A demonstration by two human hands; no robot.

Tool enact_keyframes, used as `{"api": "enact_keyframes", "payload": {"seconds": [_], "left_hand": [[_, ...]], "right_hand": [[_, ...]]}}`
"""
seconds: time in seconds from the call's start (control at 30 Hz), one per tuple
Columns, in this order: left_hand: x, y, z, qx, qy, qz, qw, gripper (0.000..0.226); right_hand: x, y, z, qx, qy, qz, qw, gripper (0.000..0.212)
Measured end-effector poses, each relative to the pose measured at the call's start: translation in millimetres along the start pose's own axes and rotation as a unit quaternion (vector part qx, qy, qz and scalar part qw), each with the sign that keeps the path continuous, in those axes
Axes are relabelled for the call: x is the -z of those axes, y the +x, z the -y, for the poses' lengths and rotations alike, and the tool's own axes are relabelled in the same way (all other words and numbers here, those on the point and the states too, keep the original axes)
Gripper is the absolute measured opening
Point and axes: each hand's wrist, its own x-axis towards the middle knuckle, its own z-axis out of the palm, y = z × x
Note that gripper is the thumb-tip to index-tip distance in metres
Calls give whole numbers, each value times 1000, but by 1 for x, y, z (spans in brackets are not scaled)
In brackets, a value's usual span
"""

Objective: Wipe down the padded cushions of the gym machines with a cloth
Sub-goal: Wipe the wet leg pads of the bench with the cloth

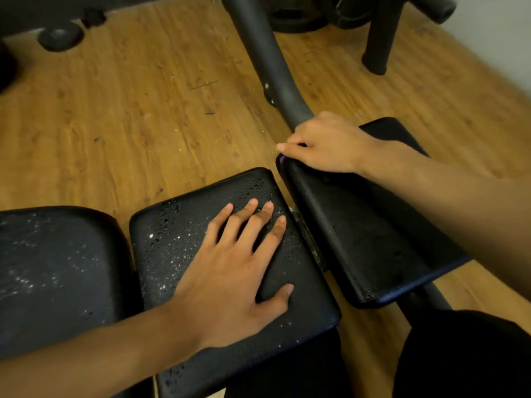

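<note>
Three black cushions lie side by side below me, over a wooden floor (129, 110). My left grip (230, 285) is released: it lies flat on the middle cushion (178, 239), fingers straight and spread, thumb out to the side. Water droplets (258, 188) bead on that cushion around my fingertips, and pale specks cover the left cushion (57, 268) too. My right grip (324, 142) is clenched over the far edge of the right cushion (367, 231), which tilts up beside the middle one. A sliver of purple (282, 159) pokes out under the forefinger at the cushion's corner (a cloth perhaps, I cannot tell). A dark metal tube (267, 58) runs from under that hand away across the floor.
</note>
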Motion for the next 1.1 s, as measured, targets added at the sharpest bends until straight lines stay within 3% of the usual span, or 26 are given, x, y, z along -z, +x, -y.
{"api": "enact_keyframes", "payload": {"seconds": [0.07, 0.17, 0.23, 0.3, 0.4, 0.53, 0.67, 0.77, 0.87, 1.0, 1.1], "left_hand": [[-1, 0, 0, -2, -2, -3, 1000, 88], [-2, 0, -1, 6, 3, -4, 1000, 87], [-3, 2, -2, 6, 8, -3, 1000, 87], [-2, 1, -2, 5, 6, -4, 1000, 87], [0, 1, -2, 1, 8, -1, 1000, 88], [0, 1, -2, 0, 15, -2, 1000, 86], [1, 1, -3, 0, 21, 1, 1000, 84], [1, 0, -3, 3, 23, 4, 1000, 83], [0, 0, -3, 4, 25, 0, 1000, 83], [-2, 0, -4, 2, 23, -14, 1000, 84], [0, 1, -5, 4, 22, -8, 1000, 85]], "right_hand": [[8, -11, -34, -27, 25, 1, 999, 57], [27, -39, -73, -146, 38, -1, 989, 44], [26, -37, -70, -179, -2, -24, 984, 48], [10, -20, -31, -113, -39, -32, 992, 55], [-12, 1, 19, -13, -29, -59, 998, 35], [-9, -4, -1, 20, 23, -11, 999, 39], [-13, 4, -6, 57, -7, 6, 998, 37], [-8, -2, -1, 87, 17, -12, 996, 47], [1, -15, -35, 41, 19, -35, 998, 56], [23, -42, -83, -94, 19, -31, 995, 68], [9, -22, -42, -88, -19, -44, 995, 57]]}}
